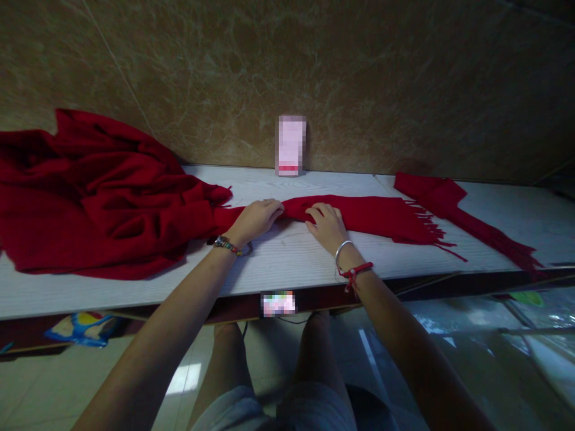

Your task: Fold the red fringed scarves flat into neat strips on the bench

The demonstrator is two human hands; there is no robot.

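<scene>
A long red scarf with a fringed end lies stretched across the white wood-grain tabletop. My left hand is closed around a narrow, gathered part of it. To the right, my right hand rests on the wider folded stretch, its fingers curved over the cloth; whether they grip it is hard to see. Left of my hands, a large rumpled heap of red cloth covers the table; where the scarf meets the heap cannot be made out.
At the far right lies another red fringed scarf, bent over on itself. A blurred-out pink upright object leans against the brown marbled wall. Below the table's front edge are a second blurred object and a blue item.
</scene>
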